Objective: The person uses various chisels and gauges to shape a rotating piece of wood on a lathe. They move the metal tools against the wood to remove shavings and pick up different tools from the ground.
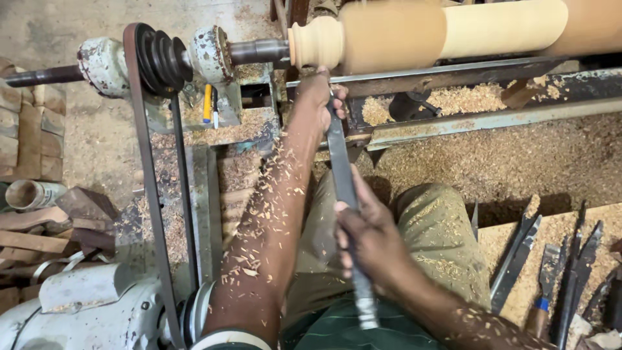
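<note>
Long dark steel chisel (pixel 341 175), angled up to pale turned wooden spindle (pixel 421 29) on lathe

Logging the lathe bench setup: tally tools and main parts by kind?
Turned wood workpiece: 1
Long chisel, left hand near its tip, right hand on its handle: 1
Spare chisels on the right board: about 6, overlapping, so not exact
Drive belt: 1
Stepped pulley: 1
Motor: 1
Total: about 11
</note>
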